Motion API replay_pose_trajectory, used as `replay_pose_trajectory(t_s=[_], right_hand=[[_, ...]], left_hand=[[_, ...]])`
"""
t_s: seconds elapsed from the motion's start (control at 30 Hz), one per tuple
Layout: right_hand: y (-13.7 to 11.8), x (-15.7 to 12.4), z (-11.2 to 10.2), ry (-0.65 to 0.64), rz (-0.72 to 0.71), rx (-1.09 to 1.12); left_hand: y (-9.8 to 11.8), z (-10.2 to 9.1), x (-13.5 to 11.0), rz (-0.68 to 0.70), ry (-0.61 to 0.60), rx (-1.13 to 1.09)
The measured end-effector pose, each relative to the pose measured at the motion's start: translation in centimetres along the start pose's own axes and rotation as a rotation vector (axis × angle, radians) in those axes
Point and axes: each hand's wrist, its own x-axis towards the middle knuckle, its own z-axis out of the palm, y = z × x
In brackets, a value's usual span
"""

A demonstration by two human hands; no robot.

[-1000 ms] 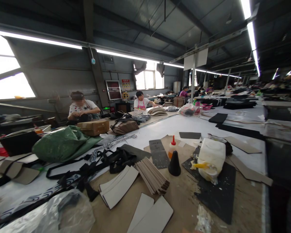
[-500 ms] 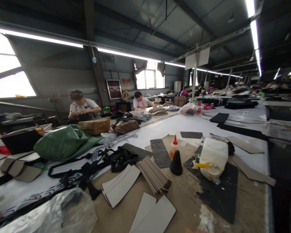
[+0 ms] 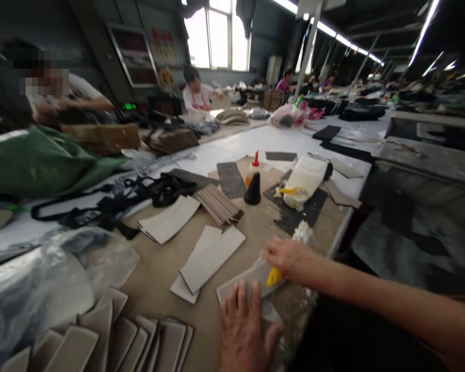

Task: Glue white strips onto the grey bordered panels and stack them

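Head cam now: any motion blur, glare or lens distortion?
Head view: motion blur smears the green bag and both hands, left hand and right hand; window blown out; edges stretched by wide-angle distortion.

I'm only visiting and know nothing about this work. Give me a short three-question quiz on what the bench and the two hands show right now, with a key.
1. True or false: the left hand lies flat on the grey rectangular card piece.
2. Which hand holds the small yellow tool: A) left, B) right, C) neither?
3. What colour is the cap of the squeeze glue bottle behind the black cone?

Key
1. True: its fingers rest on the near edge of the piece.
2. B: the right hand closes on it at the far end of the piece.
3. Red.
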Motion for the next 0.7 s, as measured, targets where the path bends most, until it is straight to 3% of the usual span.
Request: replay_pose_trajectory(t_s=[0.13, 0.33, 0.53, 0.7], right_hand=[[2.3, -3.4, -1.9, -0.095, 0.176, 0.013], [1.3, -7.3, -0.8, -0.058, 0.210, 0.095], [1.0, -6.5, 0.3, -0.065, 0.278, 0.205], [-0.1, -5.2, 0.3, -0.059, 0.165, 0.161]], left_hand=[[-0.1, 0.4, 0.2, 0.068, 0.013, 0.086], [0.2, -0.5, 0.5, 0.063, -0.005, 0.106], [0.1, -0.6, 0.4, 0.083, -0.046, 0.138], [0.2, -0.7, 0.5, 0.079, -0.032, 0.136]])
